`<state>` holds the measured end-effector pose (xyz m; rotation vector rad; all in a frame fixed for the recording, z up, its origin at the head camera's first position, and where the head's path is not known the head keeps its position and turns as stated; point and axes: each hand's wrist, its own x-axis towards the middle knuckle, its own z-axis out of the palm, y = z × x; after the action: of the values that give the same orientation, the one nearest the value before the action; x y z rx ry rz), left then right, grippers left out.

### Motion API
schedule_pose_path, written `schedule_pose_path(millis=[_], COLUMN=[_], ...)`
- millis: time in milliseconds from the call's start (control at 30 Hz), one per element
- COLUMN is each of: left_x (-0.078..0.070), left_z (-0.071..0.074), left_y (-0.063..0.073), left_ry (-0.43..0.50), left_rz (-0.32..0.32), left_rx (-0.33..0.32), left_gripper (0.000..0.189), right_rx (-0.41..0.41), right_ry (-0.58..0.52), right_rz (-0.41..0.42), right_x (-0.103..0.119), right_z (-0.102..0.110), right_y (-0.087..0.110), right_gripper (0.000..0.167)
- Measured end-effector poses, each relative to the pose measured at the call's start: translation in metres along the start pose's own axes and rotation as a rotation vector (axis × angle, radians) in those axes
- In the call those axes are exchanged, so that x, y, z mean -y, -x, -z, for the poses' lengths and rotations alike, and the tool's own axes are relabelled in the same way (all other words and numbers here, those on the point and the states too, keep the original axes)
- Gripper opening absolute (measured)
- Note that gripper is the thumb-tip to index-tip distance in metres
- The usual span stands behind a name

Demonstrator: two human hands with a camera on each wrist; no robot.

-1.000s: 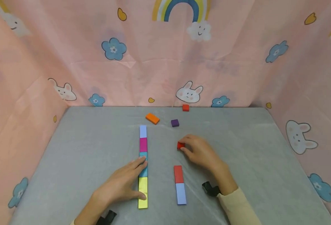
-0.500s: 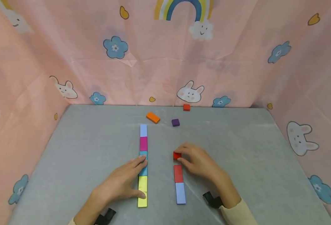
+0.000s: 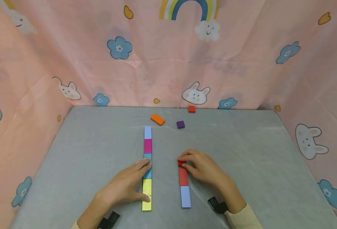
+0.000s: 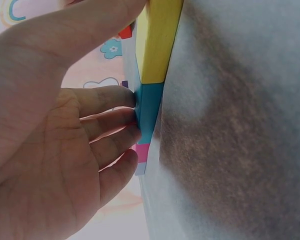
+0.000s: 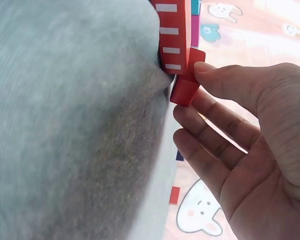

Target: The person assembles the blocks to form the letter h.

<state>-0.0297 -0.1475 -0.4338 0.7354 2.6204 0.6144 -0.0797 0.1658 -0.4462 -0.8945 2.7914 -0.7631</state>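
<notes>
In the head view a straight row of blocks runs away from me: yellow block (image 3: 146, 189), blue block (image 3: 148, 174), magenta block (image 3: 148, 146) and pale blue block (image 3: 148, 132). My left hand (image 3: 121, 187) rests along it, thumb on the yellow block and extended fingertips against the blue one. With thumb and fingers, my right hand (image 3: 207, 168) pinches a small red block (image 5: 185, 91). It is tilted at the far end of a longer red block (image 3: 183, 177), whose side shows white marks in the right wrist view. A pale blue block (image 3: 186, 197) adjoins that one's near end.
Toward the back of the grey table (image 3: 99, 136) lie an orange block (image 3: 157, 120), a purple block (image 3: 180, 124) and another red block (image 3: 192, 109). A pink printed cloth (image 3: 157, 70) rises behind the table and along both sides.
My right hand has drawn the small red block toward me, up to the far end of the longer red block. My left hand has stayed on the row.
</notes>
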Motion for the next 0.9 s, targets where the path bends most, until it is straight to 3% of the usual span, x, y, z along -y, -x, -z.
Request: schedule_pose_path(millis=[900], left_x=[0.0007], left_z=[0.0008], left_y=[0.0002], left_ry=[0.009], left_rz=[0.011], left_rx=[0.007], left_gripper=[0.108], right_rx=[0.065], right_ry=[0.0], right_rz=[-0.021], right_x=[0.0031], right_z=[0.0008], right_y=[0.001], right_gripper=[0.027])
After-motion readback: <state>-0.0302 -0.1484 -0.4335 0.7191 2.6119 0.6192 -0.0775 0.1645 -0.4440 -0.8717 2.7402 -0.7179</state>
